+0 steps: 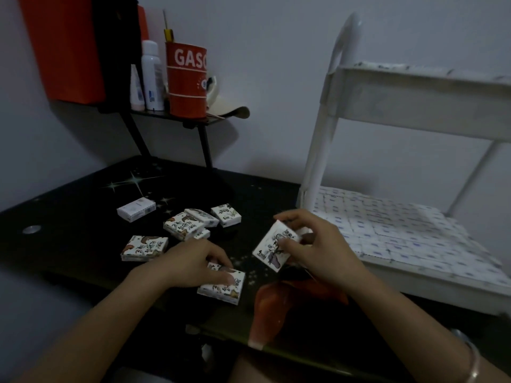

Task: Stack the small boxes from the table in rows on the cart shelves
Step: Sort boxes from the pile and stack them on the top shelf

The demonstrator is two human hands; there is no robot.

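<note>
Several small white printed boxes lie on the black table [83,217]. My left hand [190,262] rests on one box [224,287] near the front edge, fingers curled over its top. My right hand [312,244] holds another box [272,248] tilted above the table, thumb on its printed face. More boxes sit further back: one [144,247] to the left, a small heap [185,225], one [226,215] beside it and a plainer one [136,209]. The white cart [318,150] stands at the right; its lower shelf [409,236] is covered with rows of boxes.
A black raised shelf [177,117] at the back carries a red "GASO" can [187,78], a white bottle [151,76] and a small tube. An orange and black box [74,48] hangs at top left. An orange cloth [279,302] lies near the table's front edge.
</note>
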